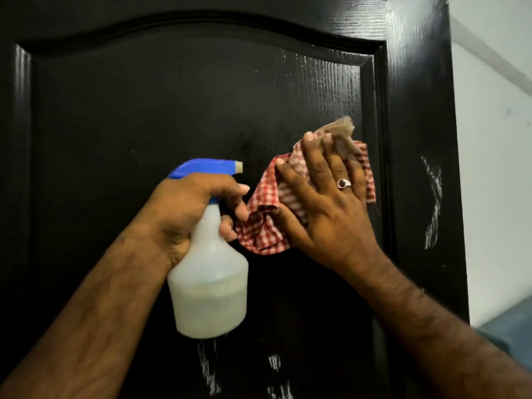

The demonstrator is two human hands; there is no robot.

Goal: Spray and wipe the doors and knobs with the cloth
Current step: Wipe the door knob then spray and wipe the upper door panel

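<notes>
A glossy black panelled door [138, 116] fills the view. My right hand [325, 203], with a ring on one finger, presses a red-and-white checked cloth [263, 226] flat against the door's raised panel near its right edge. My left hand [187, 208] grips the neck of a white spray bottle [208, 286] with a blue trigger head, whose nozzle points right toward the cloth. The bottle is about half full of cloudy liquid. No knob is in view.
Wet streaks and white marks show on the door's right stile [433, 203] and lower panel [210, 372]. A white wall [498, 174] lies to the right of the door's edge. A bluish surface [515, 321] shows at the lower right.
</notes>
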